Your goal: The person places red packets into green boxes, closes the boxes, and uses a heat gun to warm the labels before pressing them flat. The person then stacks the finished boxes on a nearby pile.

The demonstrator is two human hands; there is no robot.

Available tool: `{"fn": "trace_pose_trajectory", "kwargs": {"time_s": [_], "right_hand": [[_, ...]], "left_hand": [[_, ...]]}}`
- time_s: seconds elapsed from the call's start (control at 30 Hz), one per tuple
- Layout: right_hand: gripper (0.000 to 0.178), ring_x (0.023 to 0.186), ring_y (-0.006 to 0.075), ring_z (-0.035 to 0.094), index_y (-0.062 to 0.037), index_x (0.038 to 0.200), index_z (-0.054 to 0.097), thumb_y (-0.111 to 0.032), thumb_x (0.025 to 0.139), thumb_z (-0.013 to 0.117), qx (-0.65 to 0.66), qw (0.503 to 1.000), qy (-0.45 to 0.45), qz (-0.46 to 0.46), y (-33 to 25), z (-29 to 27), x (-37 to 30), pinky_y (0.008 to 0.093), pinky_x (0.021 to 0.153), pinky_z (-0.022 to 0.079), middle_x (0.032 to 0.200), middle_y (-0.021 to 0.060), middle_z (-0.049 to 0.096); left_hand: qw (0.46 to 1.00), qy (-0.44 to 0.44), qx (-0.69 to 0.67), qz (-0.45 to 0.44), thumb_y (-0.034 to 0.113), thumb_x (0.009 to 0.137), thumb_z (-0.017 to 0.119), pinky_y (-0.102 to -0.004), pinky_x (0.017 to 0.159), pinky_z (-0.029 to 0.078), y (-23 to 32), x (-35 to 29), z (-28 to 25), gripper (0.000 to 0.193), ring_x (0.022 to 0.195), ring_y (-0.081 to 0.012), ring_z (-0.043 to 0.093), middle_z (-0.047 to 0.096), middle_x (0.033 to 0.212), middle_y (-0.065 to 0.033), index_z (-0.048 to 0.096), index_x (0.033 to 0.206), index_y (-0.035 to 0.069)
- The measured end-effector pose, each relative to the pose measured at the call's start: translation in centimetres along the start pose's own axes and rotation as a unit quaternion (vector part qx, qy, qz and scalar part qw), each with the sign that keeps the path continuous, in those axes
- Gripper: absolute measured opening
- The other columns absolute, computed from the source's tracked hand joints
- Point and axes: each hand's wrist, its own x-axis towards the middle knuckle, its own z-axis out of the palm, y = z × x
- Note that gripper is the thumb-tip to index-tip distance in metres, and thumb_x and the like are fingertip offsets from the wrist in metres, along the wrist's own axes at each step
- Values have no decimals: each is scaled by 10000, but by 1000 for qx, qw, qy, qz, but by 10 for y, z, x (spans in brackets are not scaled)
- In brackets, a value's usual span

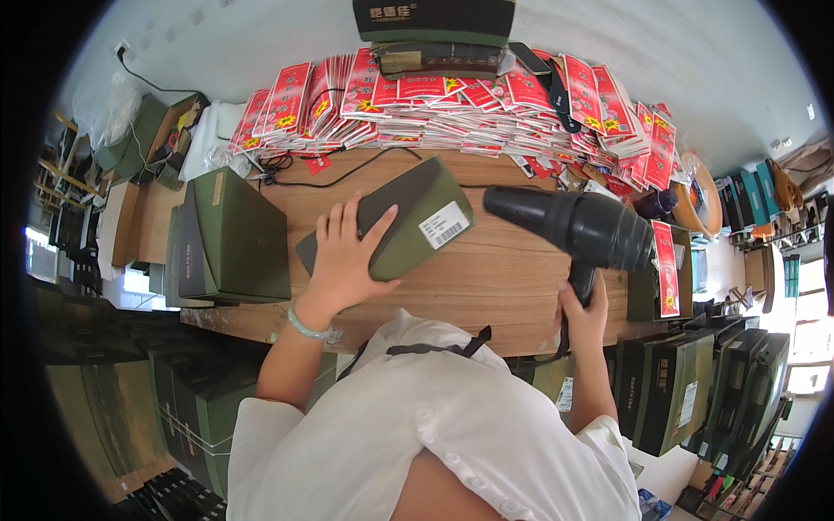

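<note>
On the wooden table (521, 304) lies a dark green shoebox (426, 187), tilted at an angle, with a white barcode label (444, 225) on its end. My left hand (347, 252) rests on the box with fingers spread over its side and the thumb near the label end. In my right hand (584, 308) is a black hair dryer (569, 230), gripped by the handle. Its nozzle faces left, toward the label end of the box, with a gap between them. A pale bangle circles my left wrist.
Piles of red printed cards (434, 113) line the back, with two dark boxes (434, 56) and a phone (530, 58) on top. A larger green box (230, 234) stands at the left. A black cord (347, 176) crosses the table. Stacked shoeboxes (695, 382) flank me below.
</note>
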Motion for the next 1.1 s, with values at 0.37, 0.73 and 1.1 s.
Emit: {"fn": "trace_pose_trajectory", "kwargs": {"time_s": [0.37,0.73,1.1], "right_hand": [[359,447,149,525,-116,873,547,-410,859,751,116,961,26,250,217,-60,97,289,406,425,598,30,541],[462,911,234,612,0,1156,549,-268,849,765,-519,842,142,-23,282,-36,136,330,828,510,989,123,605],[197,800,313,583,-30,910,568,61,781,685,-156,880,-187,-408,25,122,52,394,714,488,900,123,619]], "left_hand": [[998,-54,2,12,432,482,853,-595,1021,294,20,-42,-20,1089,1245,-473,361,304,1445,-281,425,1460,214],[998,-55,-16,-7,404,493,825,-549,997,300,34,-47,-18,947,1229,-446,362,316,1438,-280,531,1387,302],[999,-43,-24,-4,410,517,799,-551,993,280,33,-46,-12,740,1259,-456,333,300,1451,-286,653,1242,390]]}}
